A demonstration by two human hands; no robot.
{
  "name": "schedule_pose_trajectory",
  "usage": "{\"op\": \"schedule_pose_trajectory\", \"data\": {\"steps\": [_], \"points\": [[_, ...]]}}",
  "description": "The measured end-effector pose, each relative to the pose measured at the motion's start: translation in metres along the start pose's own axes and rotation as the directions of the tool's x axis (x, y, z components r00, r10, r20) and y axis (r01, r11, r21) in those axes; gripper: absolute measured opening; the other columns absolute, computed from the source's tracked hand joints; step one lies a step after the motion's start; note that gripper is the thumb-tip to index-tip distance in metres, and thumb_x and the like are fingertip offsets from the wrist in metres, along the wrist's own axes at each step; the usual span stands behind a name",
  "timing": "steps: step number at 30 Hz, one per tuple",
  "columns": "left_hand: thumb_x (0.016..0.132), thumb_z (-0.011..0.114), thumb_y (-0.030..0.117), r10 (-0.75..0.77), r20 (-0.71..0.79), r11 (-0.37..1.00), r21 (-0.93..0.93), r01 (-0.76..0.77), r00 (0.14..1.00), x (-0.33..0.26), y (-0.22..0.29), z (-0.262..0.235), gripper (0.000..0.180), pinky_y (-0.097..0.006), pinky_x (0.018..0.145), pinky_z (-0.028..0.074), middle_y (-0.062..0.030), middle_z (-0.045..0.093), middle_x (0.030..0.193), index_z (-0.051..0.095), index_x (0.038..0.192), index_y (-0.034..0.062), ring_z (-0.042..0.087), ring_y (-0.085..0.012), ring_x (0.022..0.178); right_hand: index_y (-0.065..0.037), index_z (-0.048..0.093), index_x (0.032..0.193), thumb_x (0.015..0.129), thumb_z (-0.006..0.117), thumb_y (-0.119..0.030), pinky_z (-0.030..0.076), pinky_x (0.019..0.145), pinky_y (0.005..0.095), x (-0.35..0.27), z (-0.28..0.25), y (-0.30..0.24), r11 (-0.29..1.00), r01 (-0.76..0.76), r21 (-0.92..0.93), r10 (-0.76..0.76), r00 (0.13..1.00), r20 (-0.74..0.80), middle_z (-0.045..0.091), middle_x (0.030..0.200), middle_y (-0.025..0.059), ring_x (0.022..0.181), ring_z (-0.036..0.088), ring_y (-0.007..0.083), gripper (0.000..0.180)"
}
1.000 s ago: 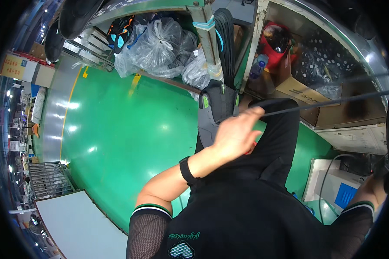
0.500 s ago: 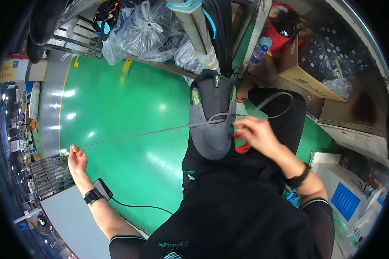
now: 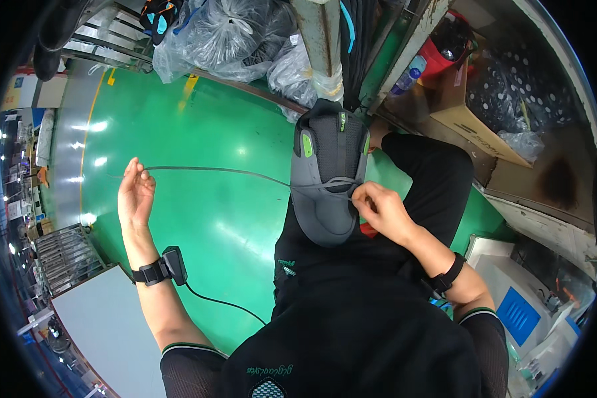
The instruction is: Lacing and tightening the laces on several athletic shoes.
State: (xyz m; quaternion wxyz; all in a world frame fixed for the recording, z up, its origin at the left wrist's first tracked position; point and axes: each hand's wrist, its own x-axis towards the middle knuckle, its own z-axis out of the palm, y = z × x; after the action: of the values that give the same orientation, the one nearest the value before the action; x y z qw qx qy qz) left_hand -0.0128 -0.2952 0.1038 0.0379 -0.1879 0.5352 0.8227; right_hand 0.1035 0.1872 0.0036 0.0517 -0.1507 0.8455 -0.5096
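Note:
A grey and black shoe upper with green tabs rests on my lap, toe end toward me. A thin grey lace runs from the shoe out to the left. My left hand is stretched out to the left and pinches the far end of the lace, pulling it taut. My right hand sits at the shoe's right edge, fingers pinched on the lace where it crosses the upper. Both wrists wear black bands.
The floor is glossy green. Clear plastic bags of parts lie at the back by a metal post. A cardboard box and a red container stand at right. A grey board lies lower left.
My left hand has swung out to the left, drawing the lace through the shoe. My right hand has come in to the shoe's right edge. The shoe has settled lower on my lap.

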Motion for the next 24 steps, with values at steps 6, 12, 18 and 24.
{"op": "schedule_pose_trajectory", "data": {"steps": [6, 12, 18, 24], "points": [[0.094, 0.057, 0.012, -0.013, 0.052, 0.998, 0.066, 0.009, 0.999, -0.003, -0.012, 0.031, 0.019, -0.023, 0.066, 0.046, -0.0031, 0.062, 0.088, 0.056, 0.11, 0.0035, 0.057, -0.0116, 0.075, -0.002, 0.06, 0.087, 0.085, 0.071, -0.018, 0.029, 0.044, 0.0203, 0.007, 0.007, 0.021, 0.578, -0.628, 0.521, 0.665, 0.732, 0.145, 0.053, 0.062, -0.0045, 0.046, 0.041, 0.0029, 0.02], [0.093, 0.058, 0.013, -0.035, 0.053, 0.994, 0.101, 0.029, 0.998, -0.009, -0.041, 0.058, 0.017, -0.022, 0.064, 0.046, -0.0027, 0.061, 0.086, 0.057, 0.108, 0.0031, 0.057, -0.0108, 0.071, -0.008, 0.055, 0.091, 0.089, 0.065, -0.015, 0.024, 0.042, 0.0191, -0.012, 0.014, 0.016, -0.328, -0.444, 0.834, 0.51, 0.66, 0.552, 0.036, 0.057, -0.0079, 0.042, 0.031, 0.003, 0.013], [0.092, 0.059, 0.013, -0.092, -0.066, 0.99, 0.101, 0.099, 0.994, -0.011, -0.056, 0.02, 0.019, -0.022, 0.062, 0.045, -0.0024, 0.061, 0.087, 0.057, 0.108, 0.0029, 0.057, -0.0112, 0.072, -0.006, 0.052, 0.092, 0.096, 0.056, -0.021, 0.027, 0.045, 0.0195, -0.026, -0.012, -0.009, -0.198, -0.502, 0.842, 0.071, 0.849, 0.523, 0.038, 0.059, -0.004, 0.046, 0.033, 0.0035, 0.016], [0.092, 0.059, 0.014, -0.045, -0.08, 0.99, 0.13, 0.055, 0.996, -0.025, -0.051, 0.014, 0.018, -0.022, 0.064, 0.045, -0.0025, 0.061, 0.087, 0.056, 0.107, 0.0035, 0.056, -0.0114, 0.073, -0.003, 0.057, 0.089, 0.095, 0.058, -0.027, 0.021, 0.04, 0.0202, 0.006, -0.005, 0.009, 0.172, -0.677, 0.715, 0.612, 0.642, 0.461, 0.046, 0.059, -0.0031, 0.043, 0.032, 0.0027, 0.025]]}}
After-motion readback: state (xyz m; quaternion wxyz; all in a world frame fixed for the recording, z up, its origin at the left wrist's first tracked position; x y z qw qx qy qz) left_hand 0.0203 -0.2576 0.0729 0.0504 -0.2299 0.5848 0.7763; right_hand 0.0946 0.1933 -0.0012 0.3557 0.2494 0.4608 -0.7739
